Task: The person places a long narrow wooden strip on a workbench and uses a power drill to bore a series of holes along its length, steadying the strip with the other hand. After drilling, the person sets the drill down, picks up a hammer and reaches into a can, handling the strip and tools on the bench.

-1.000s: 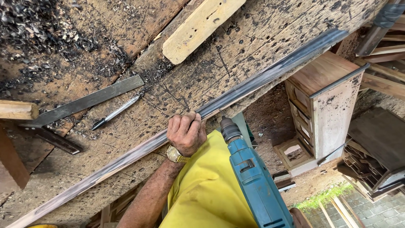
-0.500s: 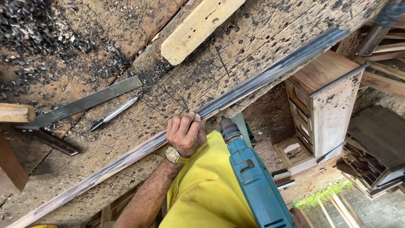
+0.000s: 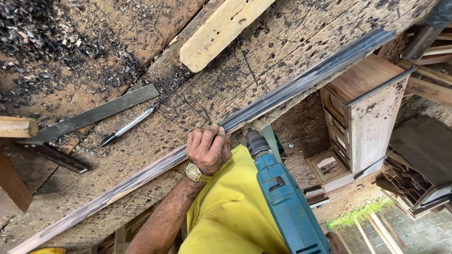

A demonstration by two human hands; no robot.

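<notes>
My left hand [image 3: 207, 148], with a gold wristwatch [image 3: 197, 174] on it, grips a long, dark, narrow strip [image 3: 292, 87] that lies slantwise along the near edge of a worn wooden workbench [image 3: 188, 101]. A blue power drill [image 3: 287, 207] rises from the bottom of the view just right of that hand. Its dark chuck [image 3: 256, 142] points at the strip's near edge, almost touching it. Only a sliver of my right hand [image 3: 337, 243] shows at the drill's rear, holding it. A yellow shirt fills the space below.
On the bench lie a flat grey metal bar [image 3: 94, 114], a slim pointed tool [image 3: 127, 126], a pale wooden offcut [image 3: 221, 30] and dark shavings [image 3: 42, 33]. A wooden drawer unit [image 3: 367, 103] and stacked frames [image 3: 414, 178] stand on the ground to the right.
</notes>
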